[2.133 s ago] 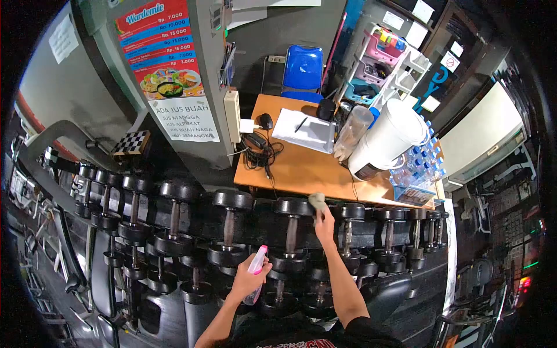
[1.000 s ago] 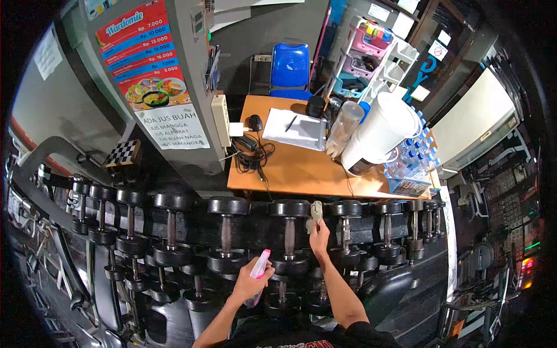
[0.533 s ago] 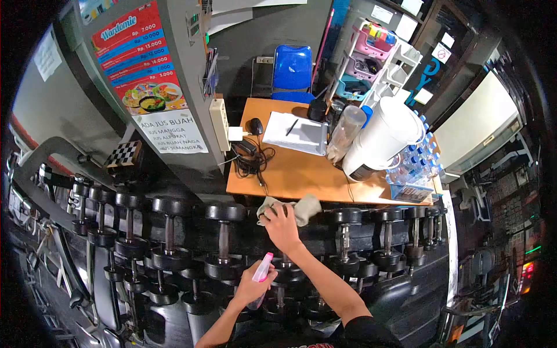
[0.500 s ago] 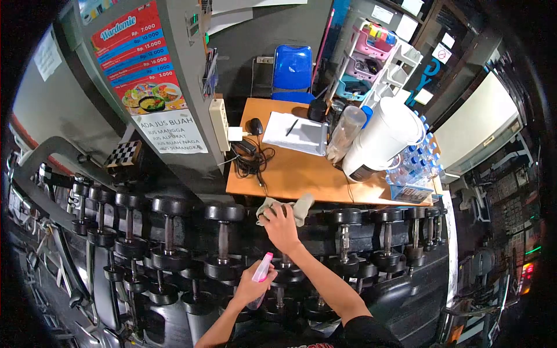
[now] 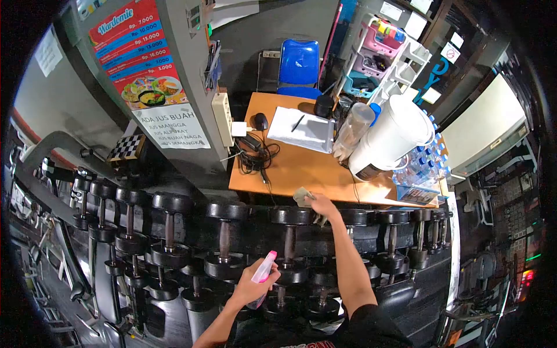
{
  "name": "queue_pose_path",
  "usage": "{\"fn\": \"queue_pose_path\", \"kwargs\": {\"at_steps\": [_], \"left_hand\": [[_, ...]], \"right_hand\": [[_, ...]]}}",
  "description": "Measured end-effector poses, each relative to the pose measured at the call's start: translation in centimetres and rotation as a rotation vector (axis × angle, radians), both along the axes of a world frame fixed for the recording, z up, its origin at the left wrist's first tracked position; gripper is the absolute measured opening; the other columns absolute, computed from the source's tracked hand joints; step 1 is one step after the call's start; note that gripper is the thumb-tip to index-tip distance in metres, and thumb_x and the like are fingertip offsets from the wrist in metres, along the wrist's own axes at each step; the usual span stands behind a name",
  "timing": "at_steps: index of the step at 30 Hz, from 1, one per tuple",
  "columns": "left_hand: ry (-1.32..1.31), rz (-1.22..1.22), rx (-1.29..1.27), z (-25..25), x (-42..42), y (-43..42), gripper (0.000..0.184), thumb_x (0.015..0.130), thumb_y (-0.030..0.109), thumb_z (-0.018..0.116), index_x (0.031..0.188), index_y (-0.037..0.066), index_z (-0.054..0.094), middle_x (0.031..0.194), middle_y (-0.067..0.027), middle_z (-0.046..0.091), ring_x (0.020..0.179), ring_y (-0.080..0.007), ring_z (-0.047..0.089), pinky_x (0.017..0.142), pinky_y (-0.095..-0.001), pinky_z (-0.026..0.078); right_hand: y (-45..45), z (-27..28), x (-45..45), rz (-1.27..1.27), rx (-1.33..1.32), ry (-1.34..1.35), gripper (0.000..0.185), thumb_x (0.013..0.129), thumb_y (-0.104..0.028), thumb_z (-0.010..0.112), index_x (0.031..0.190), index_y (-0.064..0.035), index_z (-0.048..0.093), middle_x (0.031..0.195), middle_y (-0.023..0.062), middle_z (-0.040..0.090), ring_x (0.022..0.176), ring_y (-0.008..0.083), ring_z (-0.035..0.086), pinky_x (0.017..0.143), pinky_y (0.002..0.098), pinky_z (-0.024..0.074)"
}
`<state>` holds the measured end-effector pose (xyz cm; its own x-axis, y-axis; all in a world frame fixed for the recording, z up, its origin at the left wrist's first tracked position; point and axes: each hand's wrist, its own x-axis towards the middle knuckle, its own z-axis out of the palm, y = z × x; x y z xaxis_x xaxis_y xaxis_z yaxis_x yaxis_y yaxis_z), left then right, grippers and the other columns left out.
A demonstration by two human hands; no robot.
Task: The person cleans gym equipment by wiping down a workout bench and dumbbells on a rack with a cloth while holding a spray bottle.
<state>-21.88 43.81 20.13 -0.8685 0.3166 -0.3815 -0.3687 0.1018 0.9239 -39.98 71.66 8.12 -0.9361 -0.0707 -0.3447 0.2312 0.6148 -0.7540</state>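
Note:
My left hand (image 5: 254,283) is wrapped round a clear spray bottle with a pink top (image 5: 266,268), low in front of the rack. Further forward, my right hand (image 5: 322,205) pinches a grey-green cloth (image 5: 303,198) near the table's front edge. The cloth hangs by the right end of a black dumbbell's far head (image 5: 292,216). Part of the cloth shows below my fingers. Another dumbbell (image 5: 350,217) lies just right of my right hand, partly covered by my forearm.
More dumbbells (image 5: 225,238) line the rack on both sides. Behind it, an orange table (image 5: 301,168) bears cables (image 5: 253,158), papers (image 5: 300,129), white buckets (image 5: 390,134) and bottled water (image 5: 419,168). A blue chair (image 5: 299,62) stands beyond.
My right hand, with the cloth, has moved right, off the dumbbell it covered, which shows again. My left hand still holds the bottle. The view has shifted slightly.

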Motion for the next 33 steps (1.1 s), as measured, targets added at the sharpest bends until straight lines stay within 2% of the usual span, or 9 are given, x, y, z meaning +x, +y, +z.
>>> {"fn": "queue_pose_path", "kwargs": {"at_steps": [2, 7, 13, 19, 21, 23, 24, 29, 33], "left_hand": [[-0.019, 0.022, 0.011, -0.4, 0.2, -0.2, 0.017, 0.084, 0.009, 0.066, 0.098, 0.003, 0.057, 0.081, -0.0027, 0.060, 0.058, -0.0080, 0.058, 0.052, -0.0237, 0.047], [-0.020, 0.026, -0.006, -1.0, 1.0, -0.7, 0.018, 0.084, 0.008, 0.066, 0.099, 0.003, 0.057, 0.084, -0.0030, 0.060, 0.058, -0.0081, 0.059, 0.051, -0.0238, 0.047], [-0.012, 0.018, 0.034, -1.3, 0.9, -0.7, 0.019, 0.083, 0.011, 0.068, 0.096, 0.002, 0.058, 0.075, -0.0026, 0.061, 0.057, -0.0069, 0.056, 0.051, -0.0230, 0.046], [0.026, -0.003, 0.050, -1.3, 0.4, -1.1, 0.020, 0.083, 0.011, 0.069, 0.097, 0.003, 0.058, 0.076, -0.0027, 0.061, 0.058, -0.0067, 0.056, 0.052, -0.0228, 0.046], [0.023, 0.002, 0.048, -1.3, 0.5, -0.9, 0.020, 0.083, 0.012, 0.069, 0.097, 0.003, 0.058, 0.076, -0.0024, 0.061, 0.058, -0.0065, 0.056, 0.051, -0.0227, 0.046], [0.025, 0.010, 0.041, -1.2, 0.6, -0.8, 0.019, 0.083, 0.012, 0.069, 0.097, 0.004, 0.059, 0.076, -0.0022, 0.061, 0.058, -0.0063, 0.056, 0.051, -0.0227, 0.046], [0.007, -0.011, 0.043, -0.9, 0.7, -0.7, 0.020, 0.083, 0.010, 0.068, 0.098, 0.002, 0.058, 0.080, -0.0026, 0.061, 0.059, -0.0067, 0.056, 0.052, -0.0227, 0.047], [-0.033, -0.067, 0.035, 0.2, 0.7, -1.1, 0.020, 0.083, 0.009, 0.067, 0.099, 0.001, 0.057, 0.083, -0.0030, 0.060, 0.059, -0.0070, 0.057, 0.053, -0.0230, 0.047], [0.027, -0.091, -0.007, 0.1, 0.9, -1.0, 0.021, 0.084, 0.009, 0.067, 0.100, 0.001, 0.056, 0.084, -0.0031, 0.060, 0.059, -0.0074, 0.057, 0.053, -0.0236, 0.047]], "right_hand": [[-0.2, 1.2, -2.5, 0.012, -0.014, -0.129, 0.041, 0.091, -0.038, 0.049, 0.114, -0.0055, 0.058, 0.094, 0.0198, 0.066, 0.087, 0.0319, 0.060, 0.077, 0.0371, 0.0444], [-3.4, 4.2, -5.0, 0.762, 0.416, -0.103, 0.033, 0.088, -0.034, 0.052, 0.110, -0.0127, 0.063, 0.101, 0.0166, 0.066, 0.092, 0.0336, 0.061, 0.080, 0.0412, 0.0466], [-2.1, 8.2, -4.7, 0.818, 0.420, 0.039, 0.029, 0.091, -0.032, 0.050, 0.107, -0.0104, 0.061, 0.099, 0.0191, 0.064, 0.094, 0.0354, 0.060, 0.078, 0.0441, 0.0454], [-1.8, 5.4, -7.1, 0.417, 0.148, 0.121, 0.034, 0.093, -0.035, 0.047, 0.108, -0.0075, 0.060, 0.100, 0.0184, 0.065, 0.090, 0.0331, 0.061, 0.077, 0.0415, 0.0461], [-5.0, 4.4, -7.0, 0.462, 0.275, -0.181, 0.035, 0.093, -0.034, 0.047, 0.113, -0.0084, 0.059, 0.107, 0.0162, 0.064, 0.095, 0.0304, 0.059, 0.083, 0.0395, 0.0447], [-6.9, 1.8, -7.1, 0.796, 0.147, -0.155, 0.035, 0.092, -0.033, 0.047, 0.116, -0.0098, 0.058, 0.111, 0.0150, 0.063, 0.100, 0.0283, 0.058, 0.086, 0.0375, 0.0434], [-8.0, 1.8, -6.7, 0.835, 0.186, -0.124, 0.034, 0.094, -0.031, 0.043, 0.122, -0.0173, 0.054, 0.112, 0.0122, 0.063, 0.102, 0.0307, 0.058, 0.088, 0.0399, 0.0444], [-7.1, 8.4, -2.2, 0.802, 0.104, -0.051, 0.025, 0.089, -0.018, 0.050, 0.110, -0.0102, 0.061, 0.109, 0.0106, 0.063, 0.102, 0.0305, 0.056, 0.085, 0.0370, 0.0443], [-5.3, 8.7, 5.2, 0.429, 0.088, 0.472, 0.022, 0.085, -0.004, 0.053, 0.105, -0.0045, 0.061, 0.108, 0.0102, 0.063, 0.108, 0.0315, 0.055, 0.090, 0.0391, 0.0442]]}}
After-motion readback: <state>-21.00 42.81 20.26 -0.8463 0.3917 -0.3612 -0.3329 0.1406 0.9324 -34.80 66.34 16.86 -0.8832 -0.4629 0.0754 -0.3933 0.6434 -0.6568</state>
